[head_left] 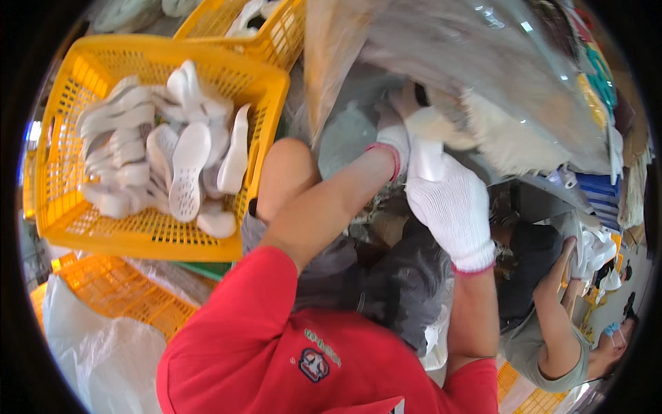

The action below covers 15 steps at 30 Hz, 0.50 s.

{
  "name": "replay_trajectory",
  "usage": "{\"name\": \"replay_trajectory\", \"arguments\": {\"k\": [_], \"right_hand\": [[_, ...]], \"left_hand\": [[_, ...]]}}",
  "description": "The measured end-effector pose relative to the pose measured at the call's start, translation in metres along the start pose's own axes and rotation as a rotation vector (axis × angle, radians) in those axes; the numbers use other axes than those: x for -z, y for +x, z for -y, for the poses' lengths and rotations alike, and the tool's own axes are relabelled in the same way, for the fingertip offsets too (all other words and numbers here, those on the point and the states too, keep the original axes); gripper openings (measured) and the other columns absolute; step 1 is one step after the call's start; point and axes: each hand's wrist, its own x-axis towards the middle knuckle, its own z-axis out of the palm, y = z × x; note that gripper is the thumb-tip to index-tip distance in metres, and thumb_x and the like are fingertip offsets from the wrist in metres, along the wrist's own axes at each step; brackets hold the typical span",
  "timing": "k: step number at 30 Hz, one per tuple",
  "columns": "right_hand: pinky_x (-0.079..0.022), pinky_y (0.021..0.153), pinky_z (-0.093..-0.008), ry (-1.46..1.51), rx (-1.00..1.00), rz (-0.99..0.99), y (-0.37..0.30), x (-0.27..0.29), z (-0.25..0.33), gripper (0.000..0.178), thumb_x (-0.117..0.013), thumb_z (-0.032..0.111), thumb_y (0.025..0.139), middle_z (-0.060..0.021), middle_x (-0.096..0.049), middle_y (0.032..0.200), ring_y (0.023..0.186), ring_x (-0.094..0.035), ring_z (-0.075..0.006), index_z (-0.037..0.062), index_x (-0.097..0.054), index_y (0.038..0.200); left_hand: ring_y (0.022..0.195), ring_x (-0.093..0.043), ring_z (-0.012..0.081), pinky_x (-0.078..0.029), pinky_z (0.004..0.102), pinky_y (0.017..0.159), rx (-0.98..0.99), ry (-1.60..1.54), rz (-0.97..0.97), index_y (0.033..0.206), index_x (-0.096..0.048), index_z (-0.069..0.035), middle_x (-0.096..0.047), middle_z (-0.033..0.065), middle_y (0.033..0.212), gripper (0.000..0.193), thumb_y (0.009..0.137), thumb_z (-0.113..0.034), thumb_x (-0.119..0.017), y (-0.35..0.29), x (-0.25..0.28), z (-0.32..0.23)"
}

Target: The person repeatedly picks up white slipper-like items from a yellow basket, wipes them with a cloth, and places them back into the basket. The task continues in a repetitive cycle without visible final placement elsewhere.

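My right hand, in a white knit glove with a red cuff, is closed round a smooth white piece that looks like a shoe sole. Close beside it, my left hand wears a similar glove with bare fingertips. Its fingers look bent against a pale piece, partly hidden and blurred, so what they grip cannot be made out. Both hands are at the mouth of a large clear plastic bag. Shaggy cream material shows beside my right hand.
At the left, a yellow basket holds several white shoe soles. Another yellow crate stands behind it. An orange crate and a white plastic bag lie at the lower left. Another person sits at the right.
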Motion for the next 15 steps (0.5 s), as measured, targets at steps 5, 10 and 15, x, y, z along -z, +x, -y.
{"name": "replay_trajectory", "arguments": {"k": [5, 10, 15], "right_hand": [[-0.057, 0.068, -0.0461, 0.284, -0.187, -0.065, -0.101, -0.011, 0.020, 0.022, -0.080, 0.021, 0.092, -0.0136, -0.070, 0.090, 0.079, -0.072, -0.0344, 0.0103, -0.076, 0.111], [-0.062, 0.081, -0.0471, 0.405, -0.432, 0.017, -0.108, -0.004, 0.025, 0.035, -0.084, 0.025, 0.089, -0.0197, -0.076, 0.097, 0.090, -0.076, -0.0419, 0.0020, -0.076, 0.115], [-0.063, 0.084, -0.0440, 0.502, -0.573, 0.144, -0.116, -0.001, 0.025, 0.036, -0.086, 0.027, 0.090, -0.0189, -0.080, 0.100, 0.092, -0.078, -0.0402, 0.0029, -0.077, 0.115]], "left_hand": [[0.116, -0.074, 0.0377, -0.054, 0.0456, 0.106, 0.196, 0.052, -0.133, 0.157, -0.049, -0.003, -0.076, 0.0213, 0.127, 0.065, 0.116, -0.053, -0.049, -0.031, -0.002, 0.025], [0.118, -0.074, 0.0375, -0.056, 0.0467, 0.102, -0.015, 0.330, -0.049, 0.154, -0.049, -0.006, -0.075, 0.0215, 0.130, 0.056, 0.117, -0.049, -0.053, -0.044, -0.015, 0.022], [0.114, -0.074, 0.0329, -0.057, 0.0459, 0.099, 0.175, 0.231, -0.111, 0.151, -0.058, -0.007, -0.077, 0.0173, 0.124, 0.052, 0.120, -0.049, -0.049, -0.055, -0.020, -0.001]]}}
